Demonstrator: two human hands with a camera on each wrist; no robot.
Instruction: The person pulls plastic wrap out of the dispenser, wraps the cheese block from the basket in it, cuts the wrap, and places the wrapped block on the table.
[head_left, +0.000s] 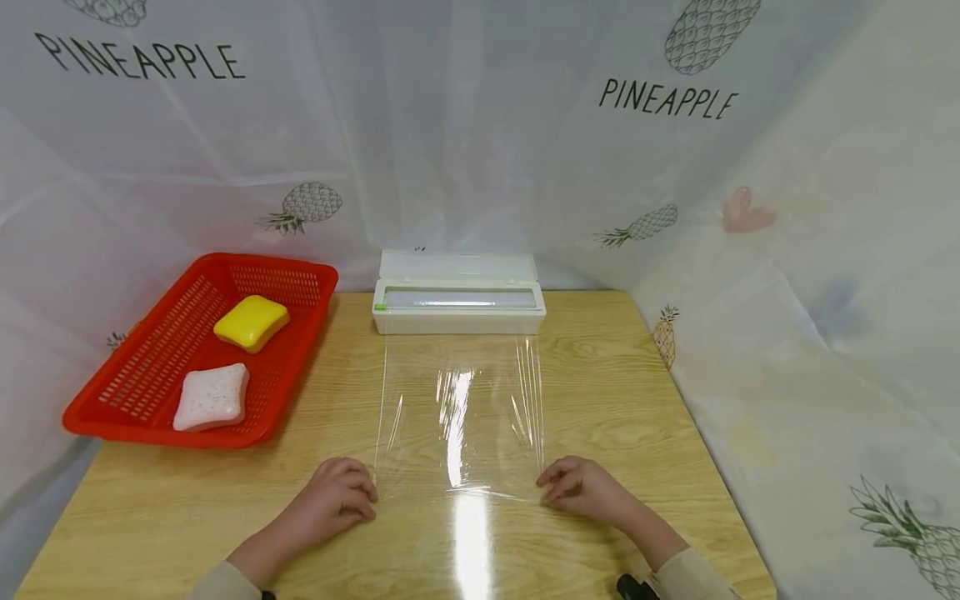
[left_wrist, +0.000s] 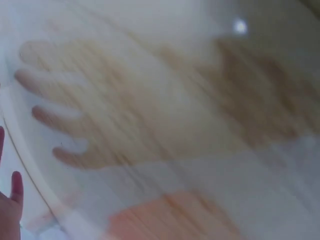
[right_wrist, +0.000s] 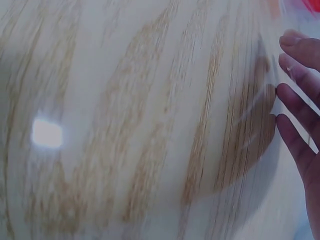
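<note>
A sheet of clear plastic wrap [head_left: 480, 400] runs from a white wrap dispenser [head_left: 459, 322] down over the wooden table. The dispenser's lid stands raised at the back, and a green piece sits at its left end. Beside the near left corner of the wrap is my left hand [head_left: 336, 500]; in its wrist view only a thumb and a fingertip show, apart. My right hand [head_left: 585, 490] is at the near right corner. In the right wrist view its fingers [right_wrist: 295, 102] are spread, tips touching the surface at the wrap's edge.
To the left stands a red basket [head_left: 288, 392] holding a yellow sponge [head_left: 251, 322] and a pale speckled sponge [head_left: 212, 397]. Pineapple-printed cloth [head_left: 480, 150] hangs behind the wooden table [head_left: 615, 400] and along its sides.
</note>
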